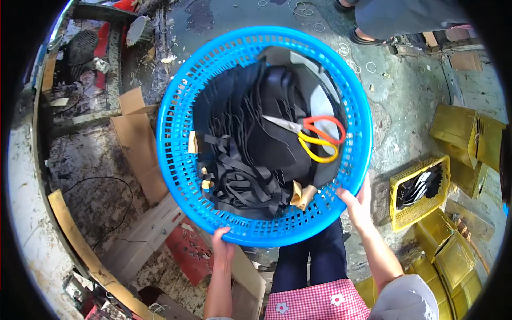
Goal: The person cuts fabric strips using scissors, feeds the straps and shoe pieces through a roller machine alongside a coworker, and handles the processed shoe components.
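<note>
A round blue perforated plastic basket (266,238) fills the middle of the view, held in front of the person's legs and above the floor. The bare left hand (221,241) is clamped on its rim near seven o'clock, and the bare right hand (357,202) is clamped on the rim near four o'clock, thumb laid over the edge. The fingers beneath the rim are mostly hidden, so I cannot tell how far they curl.

Inside the basket, a row of overlapping thin black flat pieces (226,101) spreads toward ten o'clock. A tangled bundle of flat black straps (240,184) lies at seven o'clock. Metal scissors with one orange-red and one yellow handle loop (302,129) rest on the black material, loops toward three o'clock and tips toward the centre. A crumpled tan scrap (302,196) sits at five o'clock.

Outside the blue basket, torn brown cardboard (136,149) is at nine o'clock. A rectangular yellow plastic basket (394,209) containing black and pale grey pieces stands on the floor toward four o'clock, near gold-coloured boxes (452,133) at three o'clock. Another person's sandalled foot (370,38) shows between one and two o'clock.
</note>
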A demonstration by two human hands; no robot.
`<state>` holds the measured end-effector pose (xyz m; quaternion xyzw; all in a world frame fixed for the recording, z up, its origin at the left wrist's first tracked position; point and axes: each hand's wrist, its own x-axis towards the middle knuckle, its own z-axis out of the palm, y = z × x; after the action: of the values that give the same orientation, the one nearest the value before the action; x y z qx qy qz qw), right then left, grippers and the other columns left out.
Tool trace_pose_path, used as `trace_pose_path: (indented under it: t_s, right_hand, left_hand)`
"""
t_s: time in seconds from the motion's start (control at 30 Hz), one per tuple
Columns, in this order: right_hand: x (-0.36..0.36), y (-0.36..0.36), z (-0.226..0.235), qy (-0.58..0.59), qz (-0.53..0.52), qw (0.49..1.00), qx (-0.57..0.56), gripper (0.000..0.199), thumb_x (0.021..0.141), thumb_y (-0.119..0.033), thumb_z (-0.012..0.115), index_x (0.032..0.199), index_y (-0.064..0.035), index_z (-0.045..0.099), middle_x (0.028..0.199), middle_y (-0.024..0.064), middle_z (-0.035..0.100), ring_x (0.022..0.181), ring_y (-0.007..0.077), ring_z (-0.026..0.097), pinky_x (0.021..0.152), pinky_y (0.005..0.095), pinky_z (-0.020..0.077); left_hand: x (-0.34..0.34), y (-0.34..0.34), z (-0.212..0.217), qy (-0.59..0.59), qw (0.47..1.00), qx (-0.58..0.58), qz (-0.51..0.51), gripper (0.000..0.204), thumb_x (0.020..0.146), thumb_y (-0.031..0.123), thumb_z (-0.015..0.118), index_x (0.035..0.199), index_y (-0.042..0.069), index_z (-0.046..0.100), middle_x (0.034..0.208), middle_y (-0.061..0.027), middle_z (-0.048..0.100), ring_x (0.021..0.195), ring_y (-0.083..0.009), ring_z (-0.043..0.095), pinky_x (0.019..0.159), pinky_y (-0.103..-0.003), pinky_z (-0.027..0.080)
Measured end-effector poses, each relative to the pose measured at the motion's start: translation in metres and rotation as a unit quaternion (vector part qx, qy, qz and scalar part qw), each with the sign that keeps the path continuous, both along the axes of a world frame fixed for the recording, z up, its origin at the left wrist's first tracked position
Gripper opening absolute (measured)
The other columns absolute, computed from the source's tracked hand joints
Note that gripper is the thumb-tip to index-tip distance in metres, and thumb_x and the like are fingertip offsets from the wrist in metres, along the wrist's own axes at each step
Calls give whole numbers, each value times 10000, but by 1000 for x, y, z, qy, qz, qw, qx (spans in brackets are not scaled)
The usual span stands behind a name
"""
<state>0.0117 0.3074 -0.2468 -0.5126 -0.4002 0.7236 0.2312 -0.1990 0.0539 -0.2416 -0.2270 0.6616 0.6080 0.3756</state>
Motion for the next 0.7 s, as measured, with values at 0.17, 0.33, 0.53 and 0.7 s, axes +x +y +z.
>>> trace_pose_path:
  t_s: [0.17,0.33,0.53,0.7]
  right_hand:
    - [-86,88,-37,53,73,985,147,677,710,-231,668,1242,6,323,1057,102,486,956,173,483,828,325,416]
    - [-223,201,-112,-50,146,951,270,494,692,-320,665,1005,28,508,863,114,568,783,165,553,712,291,457]
    - [-300,280,-214,-36,167,970,174,396,762,-326,627,967,6,557,887,102,589,793,195,573,778,305,453]
    - [-274,248,-252,11,159,943,291,455,761,-355,630,1013,9,527,951,115,579,853,210,573,797,307,443]
  left_hand:
    - [-75,67,-25,76,992,96,31,375,657,71,564,1024,34,499,924,-58,524,883,-214,518,817,-355,428]
    - [-192,149,-82,131,972,194,12,266,654,56,573,910,42,501,901,-68,539,886,-217,529,871,-386,415]
    - [-266,224,-156,108,977,183,1,110,672,20,563,736,46,478,748,-47,523,672,-181,547,627,-286,489]
    - [-294,219,-225,101,987,126,7,70,679,55,528,715,56,468,706,-55,506,663,-185,550,575,-303,483]
